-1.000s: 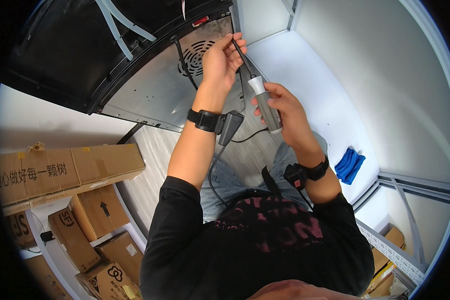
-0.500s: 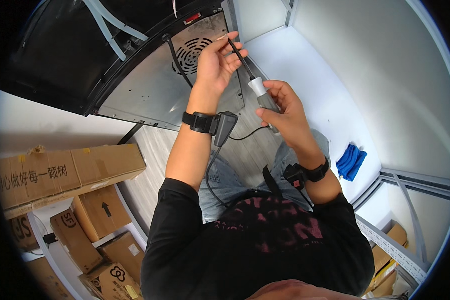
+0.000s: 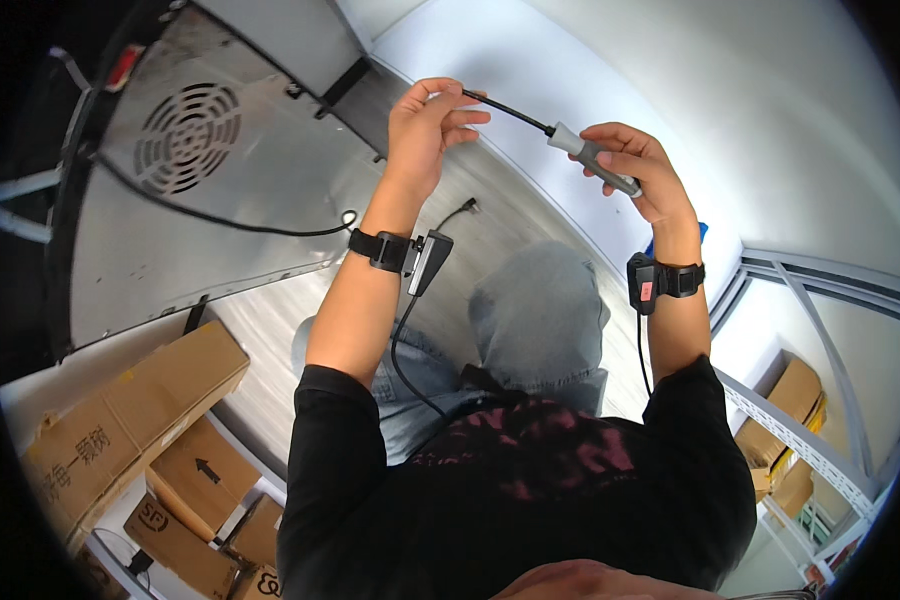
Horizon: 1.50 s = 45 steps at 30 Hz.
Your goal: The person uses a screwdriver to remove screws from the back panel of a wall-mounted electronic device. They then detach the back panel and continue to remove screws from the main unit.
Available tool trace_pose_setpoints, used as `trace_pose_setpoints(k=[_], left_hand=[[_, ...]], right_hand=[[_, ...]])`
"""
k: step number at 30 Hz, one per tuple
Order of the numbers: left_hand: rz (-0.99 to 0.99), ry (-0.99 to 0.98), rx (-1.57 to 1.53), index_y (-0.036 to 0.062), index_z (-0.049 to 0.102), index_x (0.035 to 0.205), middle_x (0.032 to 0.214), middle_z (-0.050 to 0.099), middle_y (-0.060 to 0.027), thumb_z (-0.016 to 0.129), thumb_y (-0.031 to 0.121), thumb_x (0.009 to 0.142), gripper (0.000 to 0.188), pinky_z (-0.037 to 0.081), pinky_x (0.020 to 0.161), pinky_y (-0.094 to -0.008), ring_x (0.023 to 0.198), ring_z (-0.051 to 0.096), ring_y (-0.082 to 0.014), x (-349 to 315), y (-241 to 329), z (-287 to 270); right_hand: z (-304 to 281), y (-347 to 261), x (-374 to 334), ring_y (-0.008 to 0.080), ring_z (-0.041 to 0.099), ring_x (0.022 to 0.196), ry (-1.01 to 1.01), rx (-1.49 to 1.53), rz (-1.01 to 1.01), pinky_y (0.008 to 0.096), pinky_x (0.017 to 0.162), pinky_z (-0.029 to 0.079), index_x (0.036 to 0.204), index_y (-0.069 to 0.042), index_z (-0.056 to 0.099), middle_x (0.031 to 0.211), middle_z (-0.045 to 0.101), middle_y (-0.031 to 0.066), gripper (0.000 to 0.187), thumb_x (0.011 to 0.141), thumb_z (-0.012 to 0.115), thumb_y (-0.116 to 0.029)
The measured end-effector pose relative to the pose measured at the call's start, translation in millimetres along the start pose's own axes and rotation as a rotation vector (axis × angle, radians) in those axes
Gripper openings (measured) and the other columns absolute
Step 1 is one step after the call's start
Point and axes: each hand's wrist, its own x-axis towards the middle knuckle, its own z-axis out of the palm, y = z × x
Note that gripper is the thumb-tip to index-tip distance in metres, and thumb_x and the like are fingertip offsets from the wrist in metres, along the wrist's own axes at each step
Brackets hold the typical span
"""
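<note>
My right hand (image 3: 655, 175) is closed round the grey handle of a screwdriver (image 3: 510, 110), its black shaft pointing left and slightly up. At the other end, the thumb and forefinger of my left hand (image 3: 418, 135) pinch the tip, with the other fingers loosely curled. Whether a small part sits between those fingertips is hidden. To the left stands a metal panel (image 3: 280, 140) with a round slotted vent (image 3: 188, 138), part of a black-edged machine. Both hands are apart from it.
A black cord (image 3: 230, 225) hangs from the machine, and a plug (image 3: 470, 206) lies on the floor. Cardboard boxes (image 3: 200, 470) stand at lower left. A white wall (image 3: 770, 120) and metal shelf frame (image 3: 800, 450) are at right. Blue cloth (image 3: 703, 232) shows behind my right wrist.
My view has turned toward the right, so the machine sits further left. The screwdriver has swung from steep to nearly level, and my right hand has moved right and up.
</note>
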Motion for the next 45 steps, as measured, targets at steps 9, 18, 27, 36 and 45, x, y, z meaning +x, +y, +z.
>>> trace_pose_setpoints(k=[9, 18, 27, 36, 45], left_hand=[[-0.265, -0.018, 0.044, 0.0027, 0.057, 0.097, 0.094, 0.066, -0.0115, 0.053, 0.009, 0.091, 0.01, 0.053, 0.067, -0.0254, 0.08, 0.065, -0.0178, 42, -123, 3], [0.072, -0.054, 0.762, 0.0069, 0.07, 0.087, 0.082, 0.066, -0.0037, 0.069, 0.015, 0.08, 0.011, 0.047, 0.067, -0.0269, 0.074, 0.059, -0.0155, 58, -264, -6], [0.51, -0.117, 1.196, 0.0143, 0.074, 0.08, 0.068, 0.054, -0.0012, 0.073, 0.016, 0.073, 0.007, 0.041, 0.068, -0.0335, 0.073, 0.05, -0.0203, 71, -346, 22], [0.453, -0.122, 1.239, 0.0128, 0.072, 0.091, 0.068, 0.055, -0.0024, 0.071, 0.015, 0.074, 0.017, 0.042, 0.069, -0.0346, 0.073, 0.051, -0.0206, 75, -345, 17], [-0.012, -0.046, 0.848, 0.0061, 0.067, 0.102, 0.084, 0.065, -0.0033, 0.063, 0.012, 0.085, 0.019, 0.047, 0.068, -0.0256, 0.074, 0.058, -0.0122, 55, -257, -43]], right_hand=[[-77, 105, 1, 0.0154, 0.065, 0.073, 0.076, 0.106, 0.156, 0.0215, 0.05, 0.049, 0.101, -0.002, 0.064, 0.087, 0.067, 0.0105, 0.03, 0.073, 0.066, -0.013], [-111, 217, -8, 0.0159, 0.061, 0.076, 0.297, 0.436, 0.243, 0.0224, 0.053, 0.049, 0.109, -0.002, 0.055, 0.099, 0.064, 0.0149, 0.034, 0.078, 0.062, -0.015], [-124, 251, -42, 0.0173, 0.061, 0.078, 0.461, 0.62, 0.218, 0.0234, 0.053, 0.049, 0.11, -0.002, 0.053, 0.103, 0.063, 0.0175, 0.029, 0.083, 0.057, -0.011], [-128, 238, -31, 0.0174, 0.062, 0.077, 0.482, 0.575, 0.193, 0.0231, 0.053, 0.049, 0.11, -0.004, 0.054, 0.1, 0.064, 0.0172, 0.029, 0.082, 0.058, -0.011], [-80, 151, 23, 0.02, 0.06, 0.075, 0.209, 0.537, 0.084, 0.0217, 0.048, 0.045, 0.116, 0.0, 0.048, 0.105, 0.059, 0.0202, 0.038, 0.079, 0.051, -0.01]])
